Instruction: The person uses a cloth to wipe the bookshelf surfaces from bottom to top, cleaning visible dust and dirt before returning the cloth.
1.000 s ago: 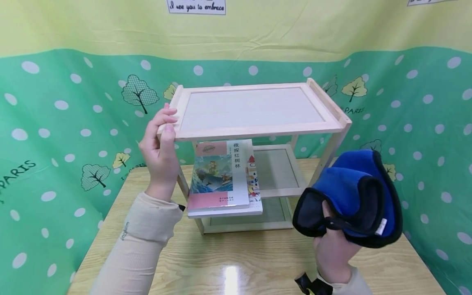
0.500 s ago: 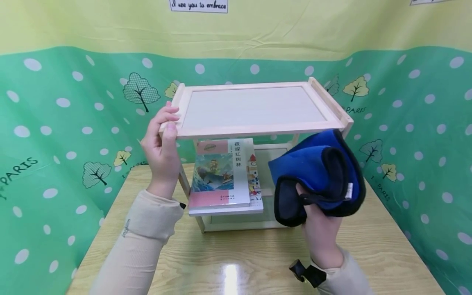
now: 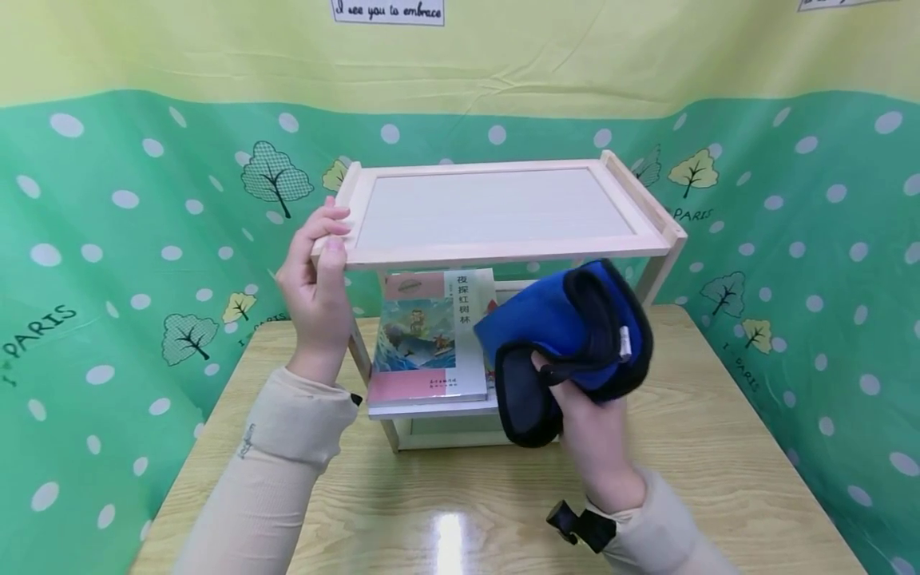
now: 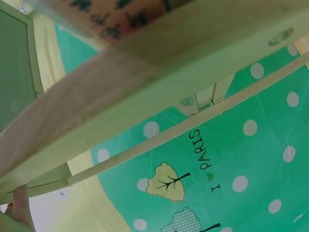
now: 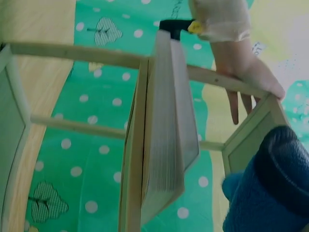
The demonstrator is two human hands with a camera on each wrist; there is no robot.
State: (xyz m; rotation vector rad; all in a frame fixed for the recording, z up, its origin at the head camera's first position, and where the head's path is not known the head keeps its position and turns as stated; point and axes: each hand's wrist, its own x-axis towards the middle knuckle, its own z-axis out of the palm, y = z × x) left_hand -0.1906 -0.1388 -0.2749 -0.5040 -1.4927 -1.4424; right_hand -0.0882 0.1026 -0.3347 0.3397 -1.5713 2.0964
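My left hand (image 3: 316,295) grips the left front corner of a pale wooden rack (image 3: 496,212), thumb in front and fingers over the top edge. In my right hand (image 3: 596,447) is a folded blue fabric wrap (image 3: 549,315) with black edging, a thin black strap and a small white label. The wrap is before the right half of the rack, just below the top shelf's front edge. Two stacked books (image 3: 417,339) lie on the middle shelf's left side, jutting forward; the wrap partly covers the lower one. The right wrist view shows their page edges (image 5: 166,125).
The three-level rack stands on a wood-grain table (image 3: 359,511). Its bottom shelf (image 3: 453,431) is partly seen under the books. A green and yellow printed curtain (image 3: 144,239) hangs behind and at both sides. The rack's right front leg (image 3: 656,275) stands near the wrap.
My right hand has carried the blue fabric wrap leftward, from right of the rack to in front of its shelves. The left hand keeps its grip on the corner.
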